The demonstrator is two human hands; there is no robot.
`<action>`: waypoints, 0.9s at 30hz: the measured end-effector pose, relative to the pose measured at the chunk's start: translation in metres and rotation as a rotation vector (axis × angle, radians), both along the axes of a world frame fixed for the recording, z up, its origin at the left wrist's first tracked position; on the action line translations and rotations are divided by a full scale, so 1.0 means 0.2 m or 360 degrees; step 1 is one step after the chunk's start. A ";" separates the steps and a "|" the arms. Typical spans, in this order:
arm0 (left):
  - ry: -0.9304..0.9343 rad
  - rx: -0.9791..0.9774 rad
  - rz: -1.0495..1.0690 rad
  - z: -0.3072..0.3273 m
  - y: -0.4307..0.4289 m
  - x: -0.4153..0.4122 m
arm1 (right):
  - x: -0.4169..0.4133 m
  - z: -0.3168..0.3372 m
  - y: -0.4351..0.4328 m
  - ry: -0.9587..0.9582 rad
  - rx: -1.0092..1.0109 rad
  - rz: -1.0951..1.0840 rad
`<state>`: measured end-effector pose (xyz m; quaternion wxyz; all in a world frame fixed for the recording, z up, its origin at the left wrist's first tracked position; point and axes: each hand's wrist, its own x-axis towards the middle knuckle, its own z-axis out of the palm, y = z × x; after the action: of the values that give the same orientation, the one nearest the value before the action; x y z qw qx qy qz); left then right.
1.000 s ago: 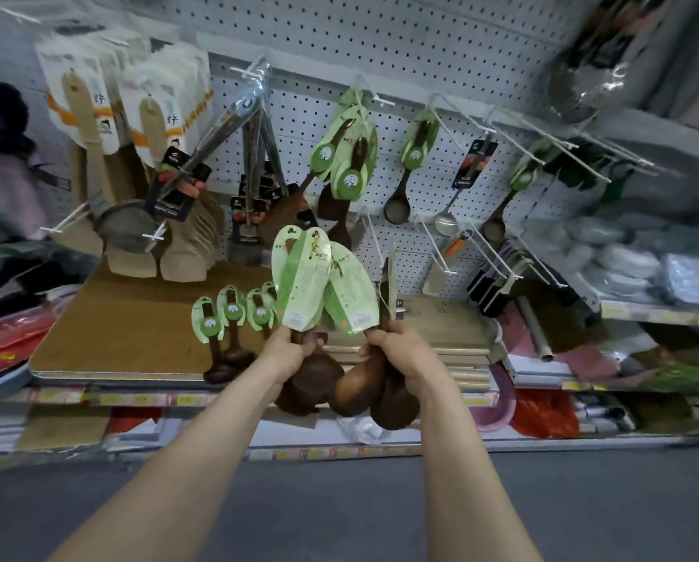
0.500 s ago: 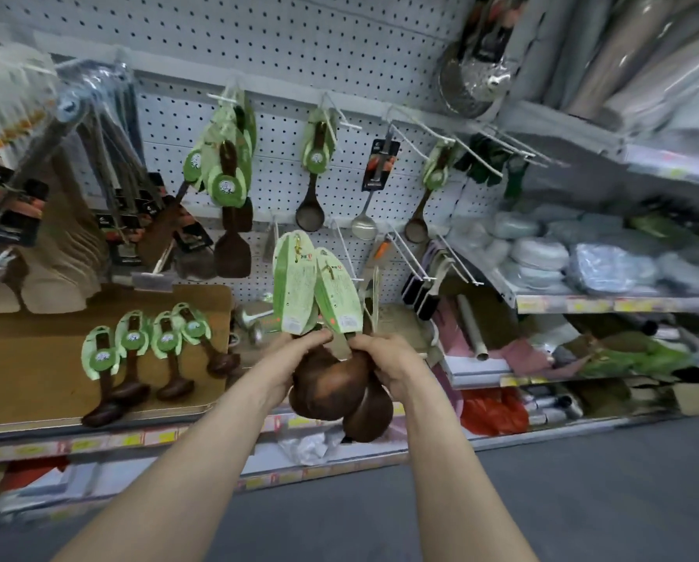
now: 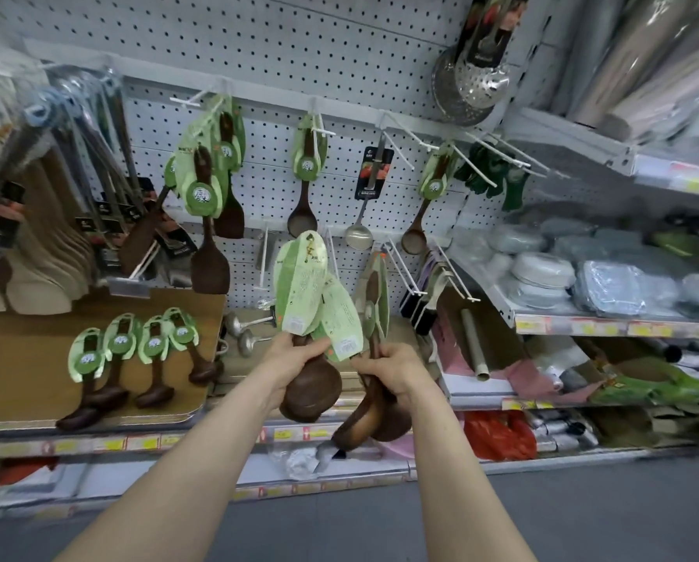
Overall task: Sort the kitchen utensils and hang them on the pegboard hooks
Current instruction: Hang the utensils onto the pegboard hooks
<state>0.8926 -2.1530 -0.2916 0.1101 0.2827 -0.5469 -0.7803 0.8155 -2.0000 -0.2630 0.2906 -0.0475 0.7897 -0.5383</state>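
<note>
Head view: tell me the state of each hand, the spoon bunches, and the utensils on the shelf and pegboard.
left hand: grips a spoon bunch by the handles.
right hand: grips a second spoon bunch.
left spoon bunch: held, bowls down, not hung.
right spoon bunch: held, bowls down, not hung.
four carded spoons: lying on the brown board, not hung.
wooden ladle: hanging on the pegboard.
steel ladle: hanging on the pegboard.

Dark wooden spoons [image 3: 311,393], green tags up, bowls down, gripped in left hand [image 3: 295,358] and right hand [image 3: 396,369], below pegboard hooks [image 3: 398,152].
</note>
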 end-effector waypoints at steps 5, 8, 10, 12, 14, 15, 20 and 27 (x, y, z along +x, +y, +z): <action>-0.0015 0.0094 0.0059 0.04 -0.06 -0.03 | -0.01 0.01 -0.06 0.0046 -0.0027 0.0211; -0.0039 0.0095 0.0042 0.07 -0.11 -0.04 | -0.02 0.00 -0.11 0.0107 0.0041 0.0250; -0.0056 0.0067 0.0050 0.08 -0.15 -0.06 | -0.03 -0.01 -0.14 0.0103 0.0097 0.0259; -0.0079 0.0052 0.0056 0.09 -0.19 -0.06 | -0.03 -0.01 -0.19 0.0033 0.0046 0.0228; -0.0074 0.0038 0.0060 0.08 -0.23 -0.05 | -0.03 0.00 -0.25 0.0017 0.0026 0.0203; -0.0067 0.0032 0.0062 0.08 -0.24 -0.05 | -0.04 0.01 -0.26 0.0042 0.0064 0.0197; -0.0034 0.0130 0.0052 0.05 -0.36 -0.05 | -0.05 0.03 -0.36 0.0000 0.0111 0.0131; -0.0027 0.0050 -0.0001 0.06 -0.49 -0.03 | -0.03 0.05 -0.48 0.0136 0.0023 0.0082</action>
<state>0.8873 -2.2505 -0.2790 0.1007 0.2907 -0.5356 -0.7864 0.8087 -2.0966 -0.2533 0.2708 -0.0885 0.8037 -0.5225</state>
